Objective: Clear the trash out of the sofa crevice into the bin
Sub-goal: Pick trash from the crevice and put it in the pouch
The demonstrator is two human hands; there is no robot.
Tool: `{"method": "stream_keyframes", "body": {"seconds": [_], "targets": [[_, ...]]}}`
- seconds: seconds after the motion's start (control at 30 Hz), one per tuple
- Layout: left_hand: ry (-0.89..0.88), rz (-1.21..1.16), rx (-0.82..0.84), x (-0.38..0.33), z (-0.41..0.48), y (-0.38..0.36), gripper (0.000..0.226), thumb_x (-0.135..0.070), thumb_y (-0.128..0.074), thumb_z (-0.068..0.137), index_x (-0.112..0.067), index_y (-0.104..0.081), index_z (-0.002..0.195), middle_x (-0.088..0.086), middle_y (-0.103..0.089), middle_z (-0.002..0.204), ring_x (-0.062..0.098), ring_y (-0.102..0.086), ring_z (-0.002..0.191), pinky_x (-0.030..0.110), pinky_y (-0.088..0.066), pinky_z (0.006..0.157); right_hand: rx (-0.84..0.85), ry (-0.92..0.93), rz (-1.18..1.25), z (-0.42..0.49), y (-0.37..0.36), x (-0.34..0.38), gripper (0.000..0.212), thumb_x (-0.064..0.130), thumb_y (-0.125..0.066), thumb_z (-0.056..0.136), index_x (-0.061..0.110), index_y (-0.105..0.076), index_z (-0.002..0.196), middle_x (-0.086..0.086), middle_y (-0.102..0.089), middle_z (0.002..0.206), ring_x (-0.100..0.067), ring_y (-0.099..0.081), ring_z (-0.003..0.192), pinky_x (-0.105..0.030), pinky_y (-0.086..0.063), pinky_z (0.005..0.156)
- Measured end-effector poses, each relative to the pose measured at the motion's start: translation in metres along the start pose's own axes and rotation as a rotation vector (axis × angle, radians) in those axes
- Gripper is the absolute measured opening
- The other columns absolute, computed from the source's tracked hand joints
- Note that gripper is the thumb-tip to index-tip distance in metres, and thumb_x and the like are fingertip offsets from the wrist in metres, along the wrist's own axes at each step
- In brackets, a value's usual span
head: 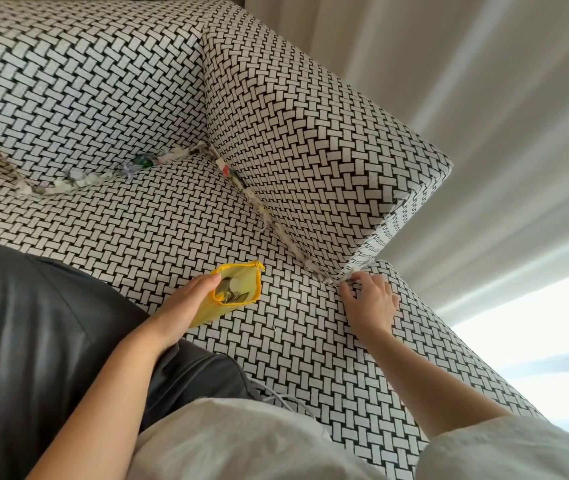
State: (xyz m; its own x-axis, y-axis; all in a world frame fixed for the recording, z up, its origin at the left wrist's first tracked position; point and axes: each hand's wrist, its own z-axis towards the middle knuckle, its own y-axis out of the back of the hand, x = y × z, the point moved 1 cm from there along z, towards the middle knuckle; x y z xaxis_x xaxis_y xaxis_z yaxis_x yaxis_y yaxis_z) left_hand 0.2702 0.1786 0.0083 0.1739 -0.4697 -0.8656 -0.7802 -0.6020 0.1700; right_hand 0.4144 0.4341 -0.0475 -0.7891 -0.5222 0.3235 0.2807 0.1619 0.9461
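Observation:
A black-and-white woven-pattern sofa [179, 220] fills the view. Torn paper scraps and wrappers [79, 181] are wedged along the back crevice, with a green-and-white wrapper [143, 162] among them. More scraps [259, 206] line the crevice beside the armrest [310, 140]. My left hand [186, 306] holds an open yellow pouch [238, 289] with several coins inside. My right hand [369, 299] rests on the seat at the front end of the armrest crevice, its fingertips pinching at white scraps [336, 280] there. No bin is in view.
A dark grey leather cushion [34, 323] lies on the seat at my left. Pale curtains [484, 98] hang behind the armrest. Bright floor or window light shows at the lower right.

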Motion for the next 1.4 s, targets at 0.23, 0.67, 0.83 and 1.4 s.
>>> {"method": "stream_keyframes", "body": {"seconds": [0.23,0.67,0.83,1.4], "targets": [[-0.002,-0.02,0.0,0.004,0.003,0.0,0.075,-0.08,-0.032,0.047,-0.035,-0.051,0.105,0.0,-0.058,0.103,0.02,-0.053,0.097,0.026,-0.04,0.07,-0.001,0.084,0.031,0.0,-0.001,-0.001,0.03,0.045,-0.054,0.087,0.025,-0.063,0.107,0.004,-0.056,0.099,-0.018,-0.047,0.1,-0.035,-0.031,0.091],[-0.019,0.032,0.0,0.007,0.003,0.002,0.115,-0.101,-0.033,0.024,-0.033,-0.049,0.115,0.004,-0.057,0.112,0.023,-0.052,0.105,0.035,-0.041,0.082,-0.078,0.343,0.048,-0.018,-0.014,0.011,0.023,0.03,-0.057,0.09,0.018,-0.068,0.106,0.001,-0.064,0.087,-0.022,-0.056,0.085,-0.033,-0.034,0.08],[-0.024,0.038,-0.002,0.004,0.001,0.001,0.113,-0.101,-0.032,0.022,-0.034,-0.05,0.111,0.002,-0.058,0.107,0.021,-0.053,0.102,0.031,-0.04,0.077,-0.051,0.332,0.082,-0.02,-0.018,0.014,0.027,0.026,-0.058,0.089,0.014,-0.066,0.111,-0.001,-0.063,0.088,-0.022,-0.056,0.085,-0.033,-0.036,0.081],[0.025,0.04,-0.012,0.001,-0.001,0.002,0.059,-0.069,-0.021,0.076,-0.031,-0.048,0.113,0.005,-0.056,0.104,0.021,-0.054,0.095,0.029,-0.041,0.074,0.158,0.374,0.859,-0.067,0.013,0.136,0.017,0.018,-0.055,0.092,0.008,-0.065,0.081,0.0,-0.06,0.07,-0.005,-0.05,0.06,-0.012,-0.039,0.054]]}}
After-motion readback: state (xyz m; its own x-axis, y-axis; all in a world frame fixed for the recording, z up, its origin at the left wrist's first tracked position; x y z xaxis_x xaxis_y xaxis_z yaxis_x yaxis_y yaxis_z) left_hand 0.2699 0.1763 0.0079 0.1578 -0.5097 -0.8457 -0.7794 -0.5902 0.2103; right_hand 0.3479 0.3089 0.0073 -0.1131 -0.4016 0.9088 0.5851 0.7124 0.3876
